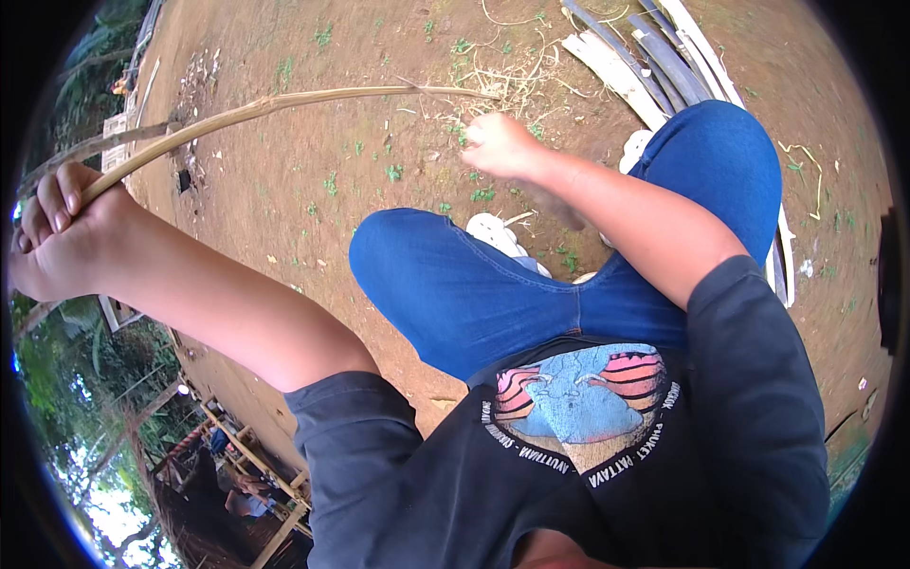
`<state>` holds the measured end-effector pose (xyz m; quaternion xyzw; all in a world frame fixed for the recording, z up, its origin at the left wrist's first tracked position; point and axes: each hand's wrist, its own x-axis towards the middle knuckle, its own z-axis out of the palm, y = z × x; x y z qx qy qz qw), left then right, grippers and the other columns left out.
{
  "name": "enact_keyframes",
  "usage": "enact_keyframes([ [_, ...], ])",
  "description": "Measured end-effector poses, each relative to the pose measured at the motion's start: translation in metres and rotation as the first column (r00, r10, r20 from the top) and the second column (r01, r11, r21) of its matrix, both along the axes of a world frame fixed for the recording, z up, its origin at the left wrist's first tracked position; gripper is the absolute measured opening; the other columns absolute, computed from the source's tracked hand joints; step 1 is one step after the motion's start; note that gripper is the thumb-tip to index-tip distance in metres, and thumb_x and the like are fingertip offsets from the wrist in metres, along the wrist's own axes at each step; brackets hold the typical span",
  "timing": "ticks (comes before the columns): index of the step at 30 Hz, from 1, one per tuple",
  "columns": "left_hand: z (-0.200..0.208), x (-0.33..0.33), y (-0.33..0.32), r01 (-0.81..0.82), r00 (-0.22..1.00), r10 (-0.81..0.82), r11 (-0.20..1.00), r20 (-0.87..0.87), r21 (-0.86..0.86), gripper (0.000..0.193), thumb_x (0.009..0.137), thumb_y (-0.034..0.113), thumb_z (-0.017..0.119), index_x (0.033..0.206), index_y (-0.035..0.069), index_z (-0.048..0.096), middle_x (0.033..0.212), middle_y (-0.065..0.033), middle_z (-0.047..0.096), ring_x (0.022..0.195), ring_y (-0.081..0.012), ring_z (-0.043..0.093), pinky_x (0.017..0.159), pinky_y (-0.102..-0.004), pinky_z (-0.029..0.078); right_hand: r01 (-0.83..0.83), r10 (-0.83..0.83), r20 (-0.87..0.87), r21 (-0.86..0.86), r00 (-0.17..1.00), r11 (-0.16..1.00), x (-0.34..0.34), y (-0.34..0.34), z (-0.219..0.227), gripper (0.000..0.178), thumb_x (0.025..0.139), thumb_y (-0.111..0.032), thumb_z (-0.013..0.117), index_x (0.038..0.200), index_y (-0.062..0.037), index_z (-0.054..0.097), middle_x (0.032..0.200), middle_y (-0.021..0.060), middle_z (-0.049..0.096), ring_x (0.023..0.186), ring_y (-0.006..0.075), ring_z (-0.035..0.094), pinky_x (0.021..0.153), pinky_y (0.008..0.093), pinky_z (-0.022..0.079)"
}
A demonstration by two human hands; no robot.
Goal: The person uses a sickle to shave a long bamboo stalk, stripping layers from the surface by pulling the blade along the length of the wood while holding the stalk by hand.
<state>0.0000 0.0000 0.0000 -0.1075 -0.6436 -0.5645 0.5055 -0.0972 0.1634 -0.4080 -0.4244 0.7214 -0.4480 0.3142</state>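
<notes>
Stick: a long, pale, knobbly stick [270,101] runs from your left hand toward the shavings at far centre; it looks bowed, though the lens may exaggerate this.
Left hand: your left hand [81,237] is raised at the left with the fingers [52,204] clamped around the stick's near end; gripping there presumably leaves most of its length exposed.
Right hand: your right hand [498,142] is just nearer than the stick's far tip; its fingers look curled in, but you cannot tell whether they enclose anything.
Blur: a dark, smeared shape [564,207] shows beside your right forearm; what it is cannot be told.
Far tip: it lies over the shavings [517,76]; contact with the ground [284,199] cannot be confirmed. A thin sliver crosses the stick a little short of it.
Knees: your left knee [403,251] and right knee [725,147] are spread in a squat, probably to leave working room between them.
Strips: long, pale and dark strips [607,71] lie roughly side by side at far right, beyond your right knee, likely laid there to stay within reach yet clear of the stick.
</notes>
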Motion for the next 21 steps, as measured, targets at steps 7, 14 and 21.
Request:
enact_keyframes([
  [7,-0.035,-0.004,-0.004,-0.204,0.979,0.197,0.966,0.053,0.162,0.032,0.077,0.031,0.052,0.054,0.015,0.035,0.049,0.0042,0.028,0.038,-0.008,0.031,0.034,-0.0193,0.024,0.031,-0.017,0.105,-0.139,0.994,0.99,0.032,0.042,0.045,0.03,0.078,-0.029,0.054,0.084,-0.0025,0.066,0.091,0.0181,0.062,0.086,0.0327,0.061,0.079,0.0397,0.051],
  [14,-0.036,0.002,-0.006,-0.085,0.996,0.079,0.986,0.049,0.143,0.029,0.074,0.025,0.053,0.055,0.017,0.034,0.046,0.0051,0.029,0.036,-0.0075,0.029,0.036,-0.0205,0.025,-0.05,0.094,-0.225,0.195,0.97,0.98,-0.002,0.036,-0.033,0.032,0.078,-0.03,0.054,0.088,-0.0024,0.067,0.094,0.0184,0.064,0.094,0.032,0.061,0.084,0.0401,0.05],
  [21,-0.036,0.004,-0.034,-0.199,0.978,0.187,0.969,0.092,0.145,0.029,0.075,0.03,0.053,0.055,0.015,0.038,0.047,0.0051,0.03,0.034,-0.0075,0.026,0.035,-0.02,0.023,0.073,0.005,0.242,-0.311,0.97,0.948,0.035,-0.004,0.051,0.026,0.071,-0.022,0.068,0.082,-0.0012,0.058,0.075,0.0113,0.062,0.065,0.0212,0.058,0.063,0.0357,0.047],
])
